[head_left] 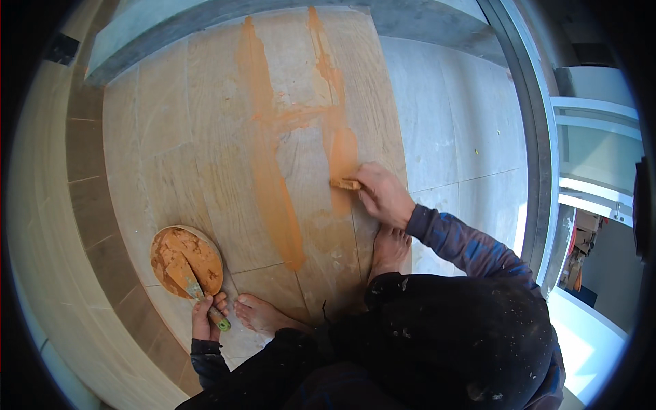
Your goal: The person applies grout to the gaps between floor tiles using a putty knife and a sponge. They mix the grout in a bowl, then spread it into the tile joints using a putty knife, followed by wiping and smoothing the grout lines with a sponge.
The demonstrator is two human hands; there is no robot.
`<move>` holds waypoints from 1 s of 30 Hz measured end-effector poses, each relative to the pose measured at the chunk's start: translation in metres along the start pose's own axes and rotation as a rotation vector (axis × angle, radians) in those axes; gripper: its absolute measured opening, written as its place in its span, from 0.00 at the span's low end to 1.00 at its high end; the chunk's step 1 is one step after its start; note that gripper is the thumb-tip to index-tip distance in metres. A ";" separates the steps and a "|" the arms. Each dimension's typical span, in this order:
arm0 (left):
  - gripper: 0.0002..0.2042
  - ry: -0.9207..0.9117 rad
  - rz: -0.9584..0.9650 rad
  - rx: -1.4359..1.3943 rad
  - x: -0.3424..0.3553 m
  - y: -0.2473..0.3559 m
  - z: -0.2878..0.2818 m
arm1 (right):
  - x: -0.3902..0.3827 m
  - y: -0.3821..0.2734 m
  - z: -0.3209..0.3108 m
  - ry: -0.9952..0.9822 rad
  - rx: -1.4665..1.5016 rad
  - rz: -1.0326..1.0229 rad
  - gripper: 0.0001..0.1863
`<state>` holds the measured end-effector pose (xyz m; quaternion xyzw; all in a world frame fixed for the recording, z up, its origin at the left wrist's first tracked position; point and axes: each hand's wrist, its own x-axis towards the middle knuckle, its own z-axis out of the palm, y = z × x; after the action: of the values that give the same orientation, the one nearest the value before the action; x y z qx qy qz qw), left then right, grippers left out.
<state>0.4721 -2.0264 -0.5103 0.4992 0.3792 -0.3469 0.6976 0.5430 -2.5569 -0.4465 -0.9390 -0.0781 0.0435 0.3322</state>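
Note:
In my right hand (pixel 385 196) is a small grout spreader (pixel 345 184) coated in orange paste, pinched between thumb and fingers. Its edge touches an orange grout streak on the wood-look floor tiles (pixel 229 184). Two long grout bands (pixel 275 188) run away from me over the joints, linked by a smeared cross strip (pixel 294 117). At lower left, my left hand (pixel 205 316) is closed around the green-ended handle of a putty knife (pixel 217 318). The knife's blade lies in the orange grout (pixel 171 254) inside a round bowl (pixel 221 263).
My bare feet (pixel 263 313) stand close to the grouted tiles. Pale grey tiles (pixel 437 143) adjoin on the right, bordered by a metal door frame (pixel 526 137). A raised grey ledge (pixel 171 35) crosses the far side, and a tiled wall (pixel 51 198) rises at left.

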 end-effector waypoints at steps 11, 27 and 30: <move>0.15 0.005 0.026 -0.010 0.000 0.000 0.003 | 0.034 0.037 0.004 0.069 -0.407 -0.164 0.22; 0.11 -0.044 0.030 0.059 -0.003 0.015 0.019 | -0.071 -0.010 0.009 0.001 -0.185 0.031 0.20; 0.11 -0.073 0.051 0.072 -0.007 0.014 0.014 | -0.043 0.003 0.025 0.058 -0.365 -0.059 0.21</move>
<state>0.4835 -2.0354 -0.4954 0.5204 0.3280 -0.3603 0.7013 0.4974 -2.5512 -0.4666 -0.9818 -0.1028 -0.0082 0.1598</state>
